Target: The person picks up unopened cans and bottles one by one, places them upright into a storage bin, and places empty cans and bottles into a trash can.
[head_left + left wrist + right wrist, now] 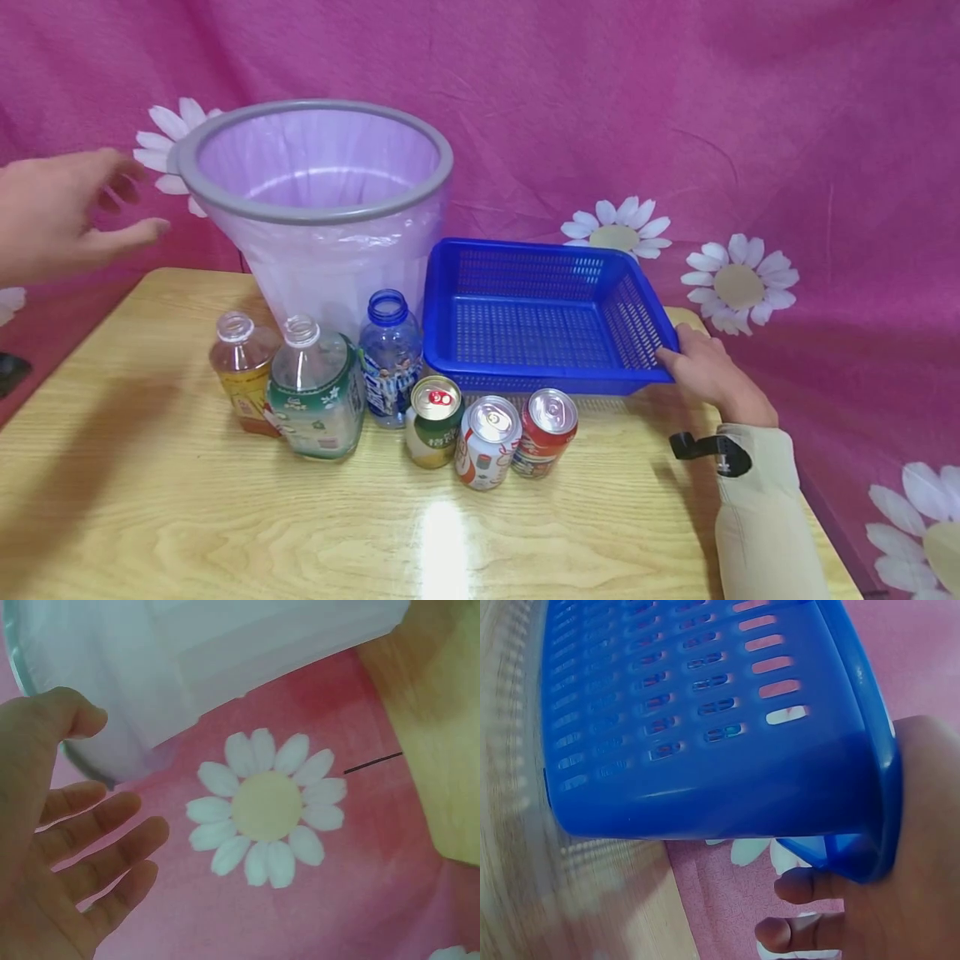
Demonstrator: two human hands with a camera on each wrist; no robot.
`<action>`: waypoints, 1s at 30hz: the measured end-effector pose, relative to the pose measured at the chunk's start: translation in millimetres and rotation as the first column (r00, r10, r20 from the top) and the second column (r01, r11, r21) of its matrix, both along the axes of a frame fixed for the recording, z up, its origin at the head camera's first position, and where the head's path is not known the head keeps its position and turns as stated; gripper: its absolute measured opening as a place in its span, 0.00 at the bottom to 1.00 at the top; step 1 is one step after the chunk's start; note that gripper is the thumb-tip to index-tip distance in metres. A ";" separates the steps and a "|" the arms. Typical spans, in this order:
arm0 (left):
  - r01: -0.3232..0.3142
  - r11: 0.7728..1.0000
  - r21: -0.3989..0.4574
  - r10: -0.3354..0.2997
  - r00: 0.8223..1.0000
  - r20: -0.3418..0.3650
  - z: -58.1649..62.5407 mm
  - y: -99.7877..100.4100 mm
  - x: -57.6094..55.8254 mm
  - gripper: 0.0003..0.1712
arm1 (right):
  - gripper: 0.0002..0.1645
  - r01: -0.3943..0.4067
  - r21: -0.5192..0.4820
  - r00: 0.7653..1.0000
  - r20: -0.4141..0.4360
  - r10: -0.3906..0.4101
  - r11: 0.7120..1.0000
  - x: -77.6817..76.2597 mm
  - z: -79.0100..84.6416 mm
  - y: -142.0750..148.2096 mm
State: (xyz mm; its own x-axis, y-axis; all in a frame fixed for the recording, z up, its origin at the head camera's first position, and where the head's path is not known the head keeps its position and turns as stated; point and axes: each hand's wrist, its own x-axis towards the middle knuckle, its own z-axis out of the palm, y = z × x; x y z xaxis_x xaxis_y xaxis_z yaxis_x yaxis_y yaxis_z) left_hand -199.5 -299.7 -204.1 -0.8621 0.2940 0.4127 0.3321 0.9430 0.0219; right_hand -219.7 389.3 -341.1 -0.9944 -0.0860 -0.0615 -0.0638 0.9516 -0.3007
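Observation:
My right hand (708,371) grips the right rim of a blue plastic basket (536,375), thumb over the edge. In the right wrist view the slotted wall of the basket (705,772) fills much of the picture, and part of the right hand (922,862) shows at its rim. My left hand (67,212) is in the air left of a bin (322,212) with a grey rim and a pale plastic liner. Nothing is in that hand; in the left wrist view the left hand (82,847) has its fingers spread and slightly bent, beside the bin's rim.
On the wooden table (315,525), an amber bottle (243,375), a green-labelled bottle (318,400) and a blue bottle (390,358) stand before the bin. A green-gold can (433,425), a white can (486,442) and a red can (547,433) stand before the basket. Behind hangs a pink flowered cloth (525,108).

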 end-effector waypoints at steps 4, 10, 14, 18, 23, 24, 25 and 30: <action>0.007 1.000 -0.012 -0.007 1.000 0.012 -13.3 4.9 7.3 0.27 | 0.24 0.005 0.003 1.000 0.005 -0.005 1.000 -0.4 0.0 -0.3; 0.004 1.000 -0.015 -0.004 0.999 0.040 -31.5 14.4 21.2 0.23 | 0.23 0.016 -0.010 1.000 0.013 -0.016 1.000 -0.7 0.6 -1.0; 0.050 0.999 0.015 -0.051 0.997 0.052 -44.3 19.8 28.2 0.21 | 0.23 0.021 -0.017 1.000 0.016 -0.020 1.000 -1.5 -0.1 -0.3; 0.092 0.995 0.032 -0.094 0.992 0.082 -57.3 26.5 32.0 0.20 | 0.23 0.025 -0.021 1.000 0.011 -0.025 0.999 -1.5 -1.1 1.1; 0.106 0.993 0.056 -0.112 0.987 0.116 -71.3 31.1 35.7 0.19 | 0.24 0.030 -0.025 0.999 0.012 -0.030 0.999 -1.7 -3.6 0.6; 0.108 0.992 0.068 -0.115 0.987 0.115 -73.8 31.4 36.3 0.19 | 0.24 0.032 -0.027 0.999 0.015 -0.031 0.999 -1.9 -3.9 0.5; 0.111 0.990 0.081 -0.120 0.986 0.116 -76.0 31.5 37.0 0.18 | 0.25 0.035 -0.029 0.999 0.019 -0.035 0.999 -1.9 -4.2 0.2; 0.128 0.978 0.163 -0.148 0.983 0.113 -86.9 32.3 40.8 0.18 | 0.24 0.040 -0.028 0.999 0.013 -0.040 0.999 -2.2 -4.6 0.1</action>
